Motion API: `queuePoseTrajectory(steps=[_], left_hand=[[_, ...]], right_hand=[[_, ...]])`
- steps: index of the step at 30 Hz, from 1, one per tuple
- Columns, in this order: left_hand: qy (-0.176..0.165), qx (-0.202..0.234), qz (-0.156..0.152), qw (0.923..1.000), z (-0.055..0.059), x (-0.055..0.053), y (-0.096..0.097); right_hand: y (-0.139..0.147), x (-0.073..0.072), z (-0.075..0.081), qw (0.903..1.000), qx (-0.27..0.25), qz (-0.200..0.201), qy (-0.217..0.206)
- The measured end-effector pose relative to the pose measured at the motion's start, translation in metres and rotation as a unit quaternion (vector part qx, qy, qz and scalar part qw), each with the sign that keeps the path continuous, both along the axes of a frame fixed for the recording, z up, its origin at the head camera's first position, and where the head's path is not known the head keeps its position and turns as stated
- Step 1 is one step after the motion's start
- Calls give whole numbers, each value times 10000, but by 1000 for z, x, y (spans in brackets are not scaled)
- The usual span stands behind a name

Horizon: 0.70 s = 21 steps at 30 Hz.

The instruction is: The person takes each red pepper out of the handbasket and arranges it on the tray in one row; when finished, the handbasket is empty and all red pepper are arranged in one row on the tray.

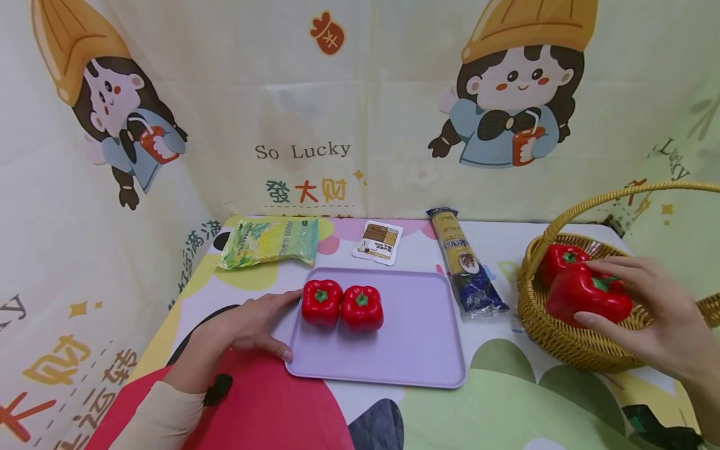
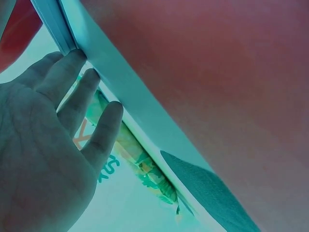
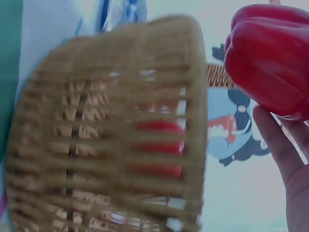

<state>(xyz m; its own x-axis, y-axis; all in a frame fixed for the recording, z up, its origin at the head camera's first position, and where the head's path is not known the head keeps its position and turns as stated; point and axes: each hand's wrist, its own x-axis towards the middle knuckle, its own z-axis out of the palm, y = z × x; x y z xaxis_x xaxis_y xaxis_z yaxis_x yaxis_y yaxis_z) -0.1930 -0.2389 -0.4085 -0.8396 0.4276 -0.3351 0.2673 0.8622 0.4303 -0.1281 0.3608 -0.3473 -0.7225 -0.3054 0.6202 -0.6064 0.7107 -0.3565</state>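
Note:
In the head view my right hand (image 1: 655, 306) grips a red bell pepper (image 1: 576, 297) by its sides, over the wicker basket (image 1: 534, 315) on the right. Another red bell pepper (image 1: 554, 257) lies inside the basket, partly behind the held one. The right wrist view has the held pepper (image 3: 270, 58) above the basket rim, with fingertips against it. My left hand (image 1: 242, 328) is at the left edge of the lilac tray (image 1: 419, 331), fingers extended and thumb at its near corner. Two red bell peppers, a left one (image 1: 321, 306) and a right one (image 1: 362, 312), stand side by side on the tray.
Behind the tray lie a green-yellow packet (image 1: 270, 242) and a small white sachet (image 1: 379, 242). A long blue-and-gold pasta packet (image 1: 465, 262) lies between tray and basket. The basket's tall handle (image 1: 585, 212) arches over its opening. A printed cloth backdrop (image 1: 394, 125) hangs behind the table.

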Motion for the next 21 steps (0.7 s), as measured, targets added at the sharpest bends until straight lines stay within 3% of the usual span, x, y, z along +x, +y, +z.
queuePoseTrajectory(steps=[10, 21], left_hand=[[-52, -36, 1, 10000, -1, -1, 0], [-69, -17, 23, 10000, 0, -1, 1]], right_hand=[[-19, -10, -6, 9976, -194, 639, 195], [-44, -20, 0, 9948, -234, 969, 202]])
